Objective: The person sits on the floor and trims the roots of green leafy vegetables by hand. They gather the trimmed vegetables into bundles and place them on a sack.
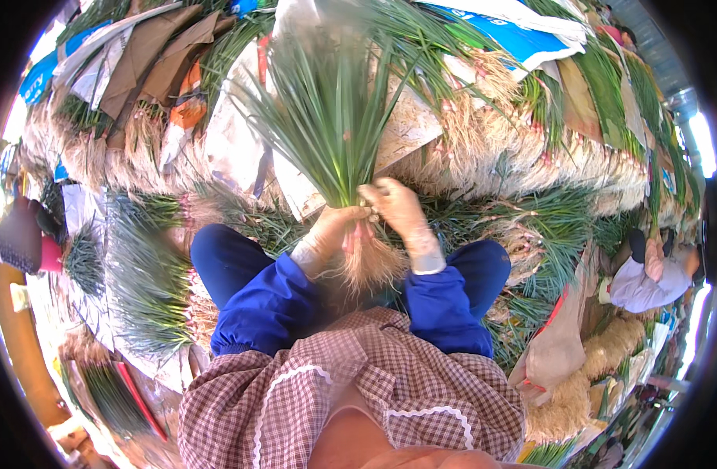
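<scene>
A bunch of long green allium plants point(344, 140), like green garlic or spring onions, fans out away from me. Its pinkish bulbs point(358, 234) and pale, stringy roots point(370, 261) hang towards my lap. My left hand point(335, 227) is wrapped around the bunch just above the bulbs. Close against the same spot on the right is my right hand point(395, 205), its fingers bent at the stems and slightly blurred. Whether those fingers pinch anything is hard to make out. Both wrists show white cuffs beneath blue sleeves.
Ahead runs a bank of stacked bunches with roots point(546, 158) facing me, partly under sacks and a stained white board point(411, 126). More bunches lie left point(147, 269) and right point(546, 234). A tan sack point(555, 352) sits right. Other people point(652, 275) are at both sides.
</scene>
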A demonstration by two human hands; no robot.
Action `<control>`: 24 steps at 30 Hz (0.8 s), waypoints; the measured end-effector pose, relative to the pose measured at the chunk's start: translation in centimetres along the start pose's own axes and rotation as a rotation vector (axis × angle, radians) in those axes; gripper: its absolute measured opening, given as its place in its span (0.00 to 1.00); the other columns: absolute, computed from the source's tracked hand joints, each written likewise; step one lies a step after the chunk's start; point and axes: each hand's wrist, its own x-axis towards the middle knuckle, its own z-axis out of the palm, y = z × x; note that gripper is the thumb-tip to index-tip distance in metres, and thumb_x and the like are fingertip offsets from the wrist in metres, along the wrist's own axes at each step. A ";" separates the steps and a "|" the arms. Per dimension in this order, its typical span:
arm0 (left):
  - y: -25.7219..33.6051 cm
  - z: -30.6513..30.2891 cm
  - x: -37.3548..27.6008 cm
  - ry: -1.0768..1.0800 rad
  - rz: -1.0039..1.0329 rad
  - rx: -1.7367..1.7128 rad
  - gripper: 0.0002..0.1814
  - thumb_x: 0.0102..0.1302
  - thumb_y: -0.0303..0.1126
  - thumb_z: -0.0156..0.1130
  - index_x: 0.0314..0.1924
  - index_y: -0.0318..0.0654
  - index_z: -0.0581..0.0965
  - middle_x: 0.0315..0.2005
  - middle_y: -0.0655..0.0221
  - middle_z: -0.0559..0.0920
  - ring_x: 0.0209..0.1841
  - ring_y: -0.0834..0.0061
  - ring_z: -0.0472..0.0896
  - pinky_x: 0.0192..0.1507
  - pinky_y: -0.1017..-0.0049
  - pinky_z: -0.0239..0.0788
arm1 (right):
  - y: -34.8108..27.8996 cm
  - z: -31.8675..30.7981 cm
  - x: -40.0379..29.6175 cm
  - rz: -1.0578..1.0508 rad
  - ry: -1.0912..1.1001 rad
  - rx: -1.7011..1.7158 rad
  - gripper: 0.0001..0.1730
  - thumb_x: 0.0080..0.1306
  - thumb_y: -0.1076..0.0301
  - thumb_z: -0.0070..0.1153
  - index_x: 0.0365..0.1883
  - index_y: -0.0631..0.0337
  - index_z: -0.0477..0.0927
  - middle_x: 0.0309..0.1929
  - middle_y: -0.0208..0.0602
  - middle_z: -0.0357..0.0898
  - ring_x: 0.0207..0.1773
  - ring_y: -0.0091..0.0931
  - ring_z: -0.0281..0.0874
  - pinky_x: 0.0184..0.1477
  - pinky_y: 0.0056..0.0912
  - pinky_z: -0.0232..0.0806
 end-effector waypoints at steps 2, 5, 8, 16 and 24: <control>-0.9 -0.6 0.6 0.042 0.020 -0.043 0.15 0.62 0.35 0.62 0.27 0.27 0.79 0.20 0.54 0.82 0.08 0.72 0.72 0.07 0.79 0.62 | -0.6 1.9 -0.3 -0.050 0.155 -0.198 0.16 0.66 0.54 0.56 0.30 0.58 0.79 0.31 0.45 0.81 0.34 0.46 0.79 0.37 0.44 0.71; -1.2 -0.6 0.7 0.027 0.020 -0.067 0.11 0.62 0.32 0.62 0.33 0.27 0.79 0.20 0.54 0.82 0.08 0.71 0.73 0.08 0.79 0.63 | 0.8 2.8 -1.2 -0.225 0.489 -0.321 0.15 0.66 0.57 0.58 0.30 0.61 0.77 0.28 0.43 0.79 0.30 0.42 0.79 0.34 0.42 0.71; -2.0 -1.9 1.4 0.087 0.064 -0.113 0.12 0.62 0.31 0.61 0.39 0.26 0.78 0.19 0.56 0.82 0.12 0.70 0.77 0.10 0.78 0.67 | -2.1 0.7 -2.7 0.180 0.409 0.517 0.08 0.69 0.64 0.57 0.35 0.60 0.79 0.25 0.31 0.78 0.25 0.21 0.74 0.26 0.28 0.67; 2.4 -1.5 -2.0 -0.287 0.101 -0.670 0.25 0.56 0.30 0.65 0.53 0.29 0.73 0.47 0.54 0.81 0.41 0.66 0.82 0.40 0.70 0.78 | 4.1 2.9 -1.3 -0.221 -0.254 0.241 0.19 0.74 0.57 0.45 0.45 0.64 0.79 0.30 0.39 0.79 0.33 0.32 0.78 0.39 0.37 0.71; 3.5 -6.5 -2.0 -0.405 0.301 -0.749 0.18 0.60 0.34 0.61 0.49 0.32 0.73 0.32 0.62 0.80 0.38 0.65 0.83 0.41 0.57 0.83 | 9.5 -3.9 -0.1 -0.123 -0.561 -0.686 0.14 0.70 0.62 0.49 0.47 0.54 0.83 0.42 0.46 0.83 0.41 0.39 0.82 0.47 0.39 0.74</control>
